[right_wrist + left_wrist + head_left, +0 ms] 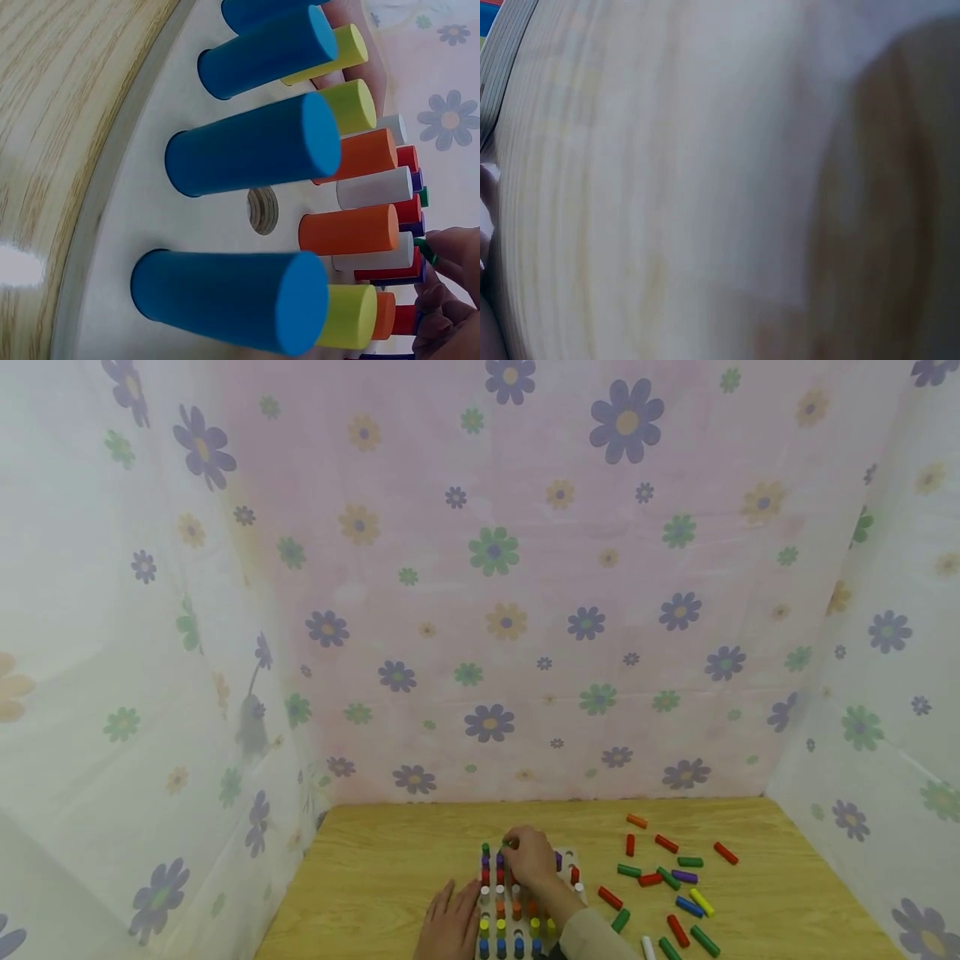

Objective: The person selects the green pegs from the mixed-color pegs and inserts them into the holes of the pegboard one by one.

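A pale wooden pegboard [214, 214] carries rows of coloured pegs: blue [255, 146] at the near side, then yellow, orange, white, red, purple and green. At the far row, my right hand [531, 858] pinches a green peg [427, 250] between thumb and fingertips. Whether the peg's lower end is in a hole is hidden. My left hand [448, 925] lies flat with fingers spread, against the board's left side. Only slivers of its fingers [486, 187] enter the left wrist view. A bare hole [262, 210] shows among the blue, yellow and orange pegs.
Loose pegs lie scattered on the wooden table [360, 877] right of the board, among them a red peg [678, 931], a yellow peg [702, 902] and a purple peg [684, 877]. Flower-patterned sheets [420, 585] enclose the table's back and sides.
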Demonstrator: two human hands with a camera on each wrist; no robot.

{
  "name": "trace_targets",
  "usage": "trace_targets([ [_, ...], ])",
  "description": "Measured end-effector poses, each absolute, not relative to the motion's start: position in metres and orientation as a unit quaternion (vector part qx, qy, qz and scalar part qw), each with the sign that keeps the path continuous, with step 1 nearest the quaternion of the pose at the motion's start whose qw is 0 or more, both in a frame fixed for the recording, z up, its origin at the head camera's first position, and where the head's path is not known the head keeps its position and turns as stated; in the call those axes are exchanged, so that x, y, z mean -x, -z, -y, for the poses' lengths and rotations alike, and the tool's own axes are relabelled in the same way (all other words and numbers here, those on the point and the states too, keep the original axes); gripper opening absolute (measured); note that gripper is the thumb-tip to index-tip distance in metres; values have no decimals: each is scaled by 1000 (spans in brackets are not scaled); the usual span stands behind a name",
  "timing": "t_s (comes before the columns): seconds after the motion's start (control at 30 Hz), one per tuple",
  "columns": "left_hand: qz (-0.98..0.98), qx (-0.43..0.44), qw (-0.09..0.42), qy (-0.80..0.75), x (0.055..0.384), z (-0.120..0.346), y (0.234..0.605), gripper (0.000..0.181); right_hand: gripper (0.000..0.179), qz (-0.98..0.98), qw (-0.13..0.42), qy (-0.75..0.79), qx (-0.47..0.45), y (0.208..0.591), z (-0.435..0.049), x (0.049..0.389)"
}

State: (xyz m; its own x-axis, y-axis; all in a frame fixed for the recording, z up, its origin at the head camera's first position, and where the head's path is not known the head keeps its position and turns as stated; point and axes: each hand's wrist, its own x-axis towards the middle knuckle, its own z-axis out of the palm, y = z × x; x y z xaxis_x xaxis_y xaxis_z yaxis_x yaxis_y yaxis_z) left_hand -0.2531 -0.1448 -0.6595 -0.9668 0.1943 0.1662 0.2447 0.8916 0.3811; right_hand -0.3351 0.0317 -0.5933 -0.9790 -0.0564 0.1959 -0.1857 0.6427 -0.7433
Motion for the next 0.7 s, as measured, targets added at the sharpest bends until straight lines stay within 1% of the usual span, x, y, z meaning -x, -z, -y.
trace_targets([
  [0.3,970,112,50,208,252,145,657,47,20,917,66,-385,-83,594,-30,334],
  [0.5,967,119,55,220,251,146,658,48,21,926,65,-361,-94,590,-30,332],
  [0.7,970,113,45,212,253,146,659,51,21,930,63,-351,-94,589,-28,331],
])
